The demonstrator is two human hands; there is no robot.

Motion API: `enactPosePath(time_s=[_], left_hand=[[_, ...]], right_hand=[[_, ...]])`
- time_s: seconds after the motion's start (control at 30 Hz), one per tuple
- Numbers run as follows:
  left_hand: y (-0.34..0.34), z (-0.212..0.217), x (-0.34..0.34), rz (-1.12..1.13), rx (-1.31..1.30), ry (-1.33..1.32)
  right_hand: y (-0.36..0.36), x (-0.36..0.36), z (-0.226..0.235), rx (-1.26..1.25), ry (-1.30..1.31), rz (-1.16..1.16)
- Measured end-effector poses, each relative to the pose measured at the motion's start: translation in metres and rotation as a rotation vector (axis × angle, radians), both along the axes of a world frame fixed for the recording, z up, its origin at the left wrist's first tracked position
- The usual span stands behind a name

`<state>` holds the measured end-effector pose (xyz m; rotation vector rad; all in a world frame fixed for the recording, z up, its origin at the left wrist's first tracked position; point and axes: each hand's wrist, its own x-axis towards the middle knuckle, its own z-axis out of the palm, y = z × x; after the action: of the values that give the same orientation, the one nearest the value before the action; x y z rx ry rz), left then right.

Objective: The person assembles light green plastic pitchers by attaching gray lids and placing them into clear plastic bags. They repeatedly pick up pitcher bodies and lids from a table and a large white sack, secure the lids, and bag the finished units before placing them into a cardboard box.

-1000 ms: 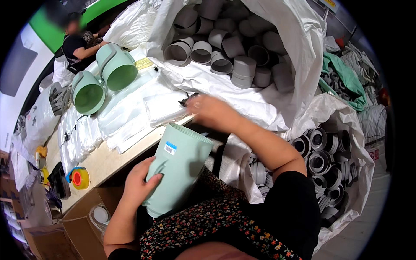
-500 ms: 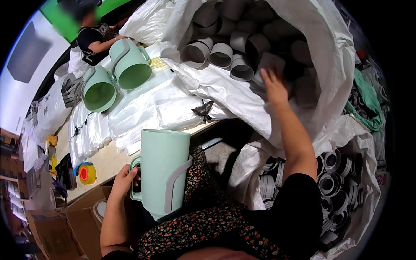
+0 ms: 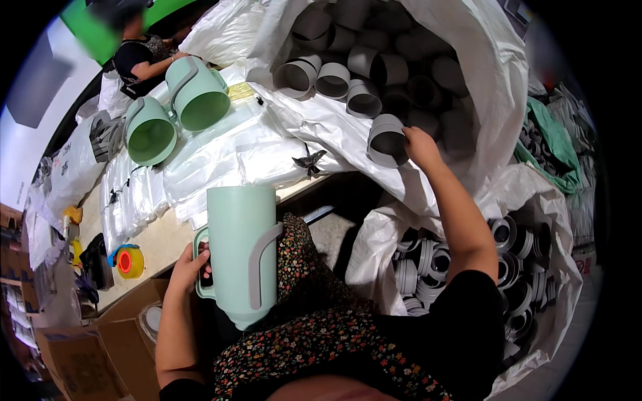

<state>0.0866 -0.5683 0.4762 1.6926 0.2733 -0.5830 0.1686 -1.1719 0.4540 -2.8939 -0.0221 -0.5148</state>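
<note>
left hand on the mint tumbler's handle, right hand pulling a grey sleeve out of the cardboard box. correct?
Not quite. The head view shows the right hand gripping the grey sleeve in a big white sack, not a cardboard box. The left hand is on the handle of the mint tumbler.

A wooden table (image 3: 157,244) carries clear plastic bags (image 3: 200,164) centrally, two green mugs (image 3: 175,110) at twelve o'clock, tape roll (image 3: 130,262) at seven.
</note>
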Motion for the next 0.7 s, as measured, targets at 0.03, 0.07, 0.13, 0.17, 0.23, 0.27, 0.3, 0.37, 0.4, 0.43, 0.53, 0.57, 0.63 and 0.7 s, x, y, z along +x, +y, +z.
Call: enactPosePath(time_s=[0.03,0.07,0.13,0.17,0.23,0.27,0.3,0.37,0.4,0.43,0.53,0.57,0.63,0.7], left_hand=[[0.004,-0.001,-0.002,0.01,-0.045,0.01],[0.007,0.001,-0.005,0.019,-0.091,0.02],[0.009,0.003,-0.015,0.088,-0.152,0.02],[0.014,0.001,-0.02,0.13,-0.187,0.011],[0.034,-0.013,-0.033,0.21,-0.28,-0.027],[0.059,-0.03,-0.039,0.253,-0.424,-0.035],[0.087,-0.037,-0.048,0.192,-0.647,-0.011],[0.088,-0.022,-0.063,0.387,-0.791,-0.028],[0.067,0.006,-0.07,0.619,-0.692,-0.079],[0.076,0.017,-0.076,0.554,-0.719,-0.158],[0.059,0.062,-0.073,0.3,-0.741,-0.284],[0.059,0.074,-0.072,0.186,-0.643,-0.319],[0.009,0.084,-0.07,0.192,-0.359,-0.519],[-0.015,0.071,-0.073,0.064,-0.29,-0.486]], right_hand=[[0.0,0.0,0.006,-0.01,0.122,-0.025],[0.001,-0.004,0.008,0.055,0.113,0.021],[0.008,-0.014,0.013,0.175,0.095,0.12],[0.009,-0.018,0.021,0.246,0.192,0.107],[0.035,-0.032,0.045,0.31,-0.049,0.044],[0.053,-0.04,0.047,0.348,-0.164,0.004],[0.076,-0.051,0.04,0.543,-0.111,-0.016],[0.138,-0.081,0.013,0.664,0.143,0.078],[0.176,-0.099,-0.023,0.583,0.2,0.188],[0.213,-0.131,-0.026,0.761,0.207,0.528],[0.298,-0.181,-0.045,1.263,0.939,0.568],[0.308,-0.186,-0.025,1.392,1.231,0.531],[0.302,-0.202,-0.043,1.696,1.405,0.315],[0.274,-0.223,-0.066,1.952,1.325,0.098]])
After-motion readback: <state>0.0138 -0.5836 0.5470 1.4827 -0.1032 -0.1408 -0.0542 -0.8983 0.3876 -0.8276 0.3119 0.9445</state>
